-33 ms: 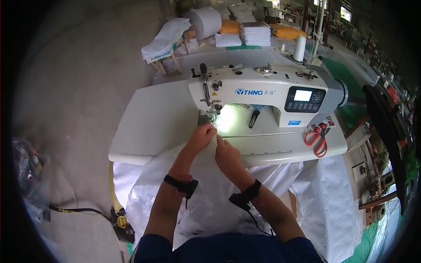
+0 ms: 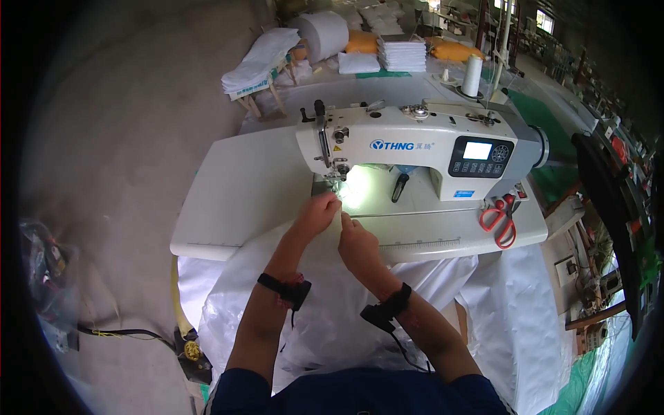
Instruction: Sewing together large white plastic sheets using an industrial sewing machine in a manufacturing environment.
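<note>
Both my hands are at the front of the white sewing machine [image 2: 401,138], just below its lit needle area. My left hand [image 2: 318,214] is closed, with its fingers pinching the edge of a thin white plastic-like sheet [image 2: 325,297]. Close beside it and slightly nearer to me, my right hand [image 2: 358,245] is also closed on the sheet's edge. From there the sheet hangs over the table's front edge and spreads beneath my forearms. The presser foot and the pinched edge are partly hidden by my fingers and the glare.
Red-handled scissors [image 2: 499,223] lie at the right of the sewing table [image 2: 242,187]. A small black-handled tool [image 2: 400,187] rests under the machine arm. Behind stand a white thread cone [image 2: 472,76], stacked white sheets [image 2: 403,54] and a large white roll [image 2: 324,36].
</note>
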The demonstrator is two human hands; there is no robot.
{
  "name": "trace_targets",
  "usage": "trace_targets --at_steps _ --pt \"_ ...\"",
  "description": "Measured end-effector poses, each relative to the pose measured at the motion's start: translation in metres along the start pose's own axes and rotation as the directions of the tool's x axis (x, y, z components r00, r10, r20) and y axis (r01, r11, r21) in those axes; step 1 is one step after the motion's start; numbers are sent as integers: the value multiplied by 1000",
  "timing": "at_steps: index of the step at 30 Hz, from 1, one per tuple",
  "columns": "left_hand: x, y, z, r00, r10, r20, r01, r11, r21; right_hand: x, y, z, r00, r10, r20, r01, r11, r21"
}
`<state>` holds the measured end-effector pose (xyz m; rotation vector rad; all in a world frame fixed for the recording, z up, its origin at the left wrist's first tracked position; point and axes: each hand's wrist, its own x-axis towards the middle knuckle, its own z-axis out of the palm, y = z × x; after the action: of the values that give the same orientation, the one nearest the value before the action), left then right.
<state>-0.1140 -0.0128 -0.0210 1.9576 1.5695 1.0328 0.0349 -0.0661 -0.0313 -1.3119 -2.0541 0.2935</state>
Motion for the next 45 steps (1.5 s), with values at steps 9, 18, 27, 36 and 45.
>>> trace_targets --at_steps 9,18,27,36,45 --pt "14 -11 17 983 141 -114 -63 856 514 26 0 14 963 49 265 23 964 -263" --pt "-22 -8 15 901 431 -45 -360 802 476 22 -3 8 995 79 67 -70 990 -126" --pt "8 -41 -6 914 404 30 -397 881 256 30 -15 23 980 94 177 -62 982 -178" --pt "21 -51 -5 919 394 -4 -382 893 238 41 -17 33 976 112 186 -60 963 -261" --pt "18 -37 -16 872 490 12 -465 820 333 46 -19 37 983 142 120 -103 953 -285"
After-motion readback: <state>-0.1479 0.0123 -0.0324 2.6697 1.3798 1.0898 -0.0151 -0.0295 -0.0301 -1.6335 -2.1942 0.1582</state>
